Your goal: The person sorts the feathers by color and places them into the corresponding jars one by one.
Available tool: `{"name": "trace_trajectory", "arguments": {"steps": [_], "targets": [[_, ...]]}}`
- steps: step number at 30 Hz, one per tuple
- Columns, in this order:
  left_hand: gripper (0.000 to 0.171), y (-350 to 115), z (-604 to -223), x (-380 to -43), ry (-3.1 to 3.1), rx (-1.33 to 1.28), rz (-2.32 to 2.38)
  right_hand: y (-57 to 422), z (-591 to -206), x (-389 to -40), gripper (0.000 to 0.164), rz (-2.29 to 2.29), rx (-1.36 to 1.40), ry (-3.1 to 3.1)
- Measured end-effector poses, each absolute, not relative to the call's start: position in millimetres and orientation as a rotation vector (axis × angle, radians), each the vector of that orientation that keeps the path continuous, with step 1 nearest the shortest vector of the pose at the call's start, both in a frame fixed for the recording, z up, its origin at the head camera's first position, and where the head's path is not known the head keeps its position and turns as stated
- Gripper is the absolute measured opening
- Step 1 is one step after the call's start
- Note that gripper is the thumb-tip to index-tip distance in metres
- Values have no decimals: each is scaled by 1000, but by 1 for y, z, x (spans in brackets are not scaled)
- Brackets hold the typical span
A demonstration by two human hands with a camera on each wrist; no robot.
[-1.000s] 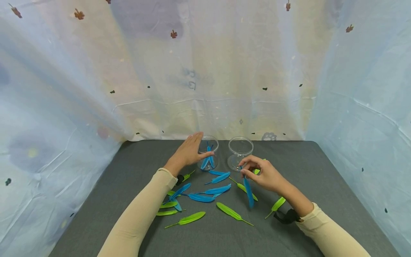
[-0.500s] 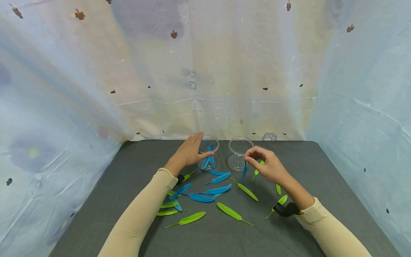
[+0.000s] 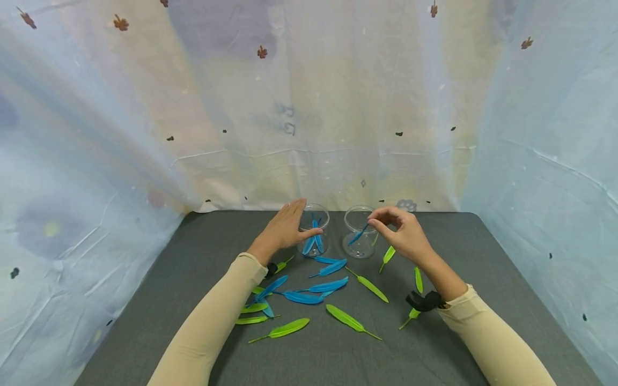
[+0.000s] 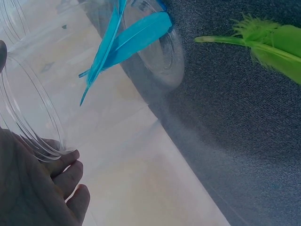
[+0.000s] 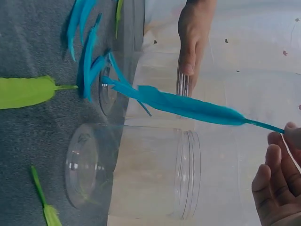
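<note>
My left hand (image 3: 282, 228) rests against the side of the left clear jar (image 3: 326, 225), fingers straight, thumb across its near rim. Inside that jar stand two blue feathers (image 4: 136, 40). Between thumb and fingertips, my right hand (image 3: 403, 233) pinches a blue feather (image 5: 193, 109) by its quill, vane hanging down. In the head view this feather crosses the right clear jar (image 3: 356, 249); whether it is in front of the jar or inside cannot be told. A trace of green shows through that jar's right side.
Several blue feathers (image 3: 303, 297) and green feathers (image 3: 344, 316) lie on the grey tabletop (image 3: 328, 364) in front of the jars. More green feathers (image 3: 388, 255) lie near my right wrist. A pale patterned curtain (image 3: 338, 107) hangs behind the table.
My right hand has risen and moved back to the right jar's rim, carrying the blue feather, which now slants across the jar. My left hand has stayed in place.
</note>
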State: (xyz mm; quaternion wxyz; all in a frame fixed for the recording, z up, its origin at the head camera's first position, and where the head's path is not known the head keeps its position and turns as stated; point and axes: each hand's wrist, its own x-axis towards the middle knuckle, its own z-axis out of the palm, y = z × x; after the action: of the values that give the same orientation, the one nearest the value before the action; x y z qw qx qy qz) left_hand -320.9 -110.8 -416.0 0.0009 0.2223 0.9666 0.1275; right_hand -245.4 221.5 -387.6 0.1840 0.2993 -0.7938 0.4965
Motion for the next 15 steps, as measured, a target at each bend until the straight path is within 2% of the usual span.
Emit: {"name": "trace_trajectory", "arguments": {"steps": [15], "targets": [[113, -110, -416, -321, 3042, 690, 387, 211, -379, -266, 15, 1440, 751, -2002]]}}
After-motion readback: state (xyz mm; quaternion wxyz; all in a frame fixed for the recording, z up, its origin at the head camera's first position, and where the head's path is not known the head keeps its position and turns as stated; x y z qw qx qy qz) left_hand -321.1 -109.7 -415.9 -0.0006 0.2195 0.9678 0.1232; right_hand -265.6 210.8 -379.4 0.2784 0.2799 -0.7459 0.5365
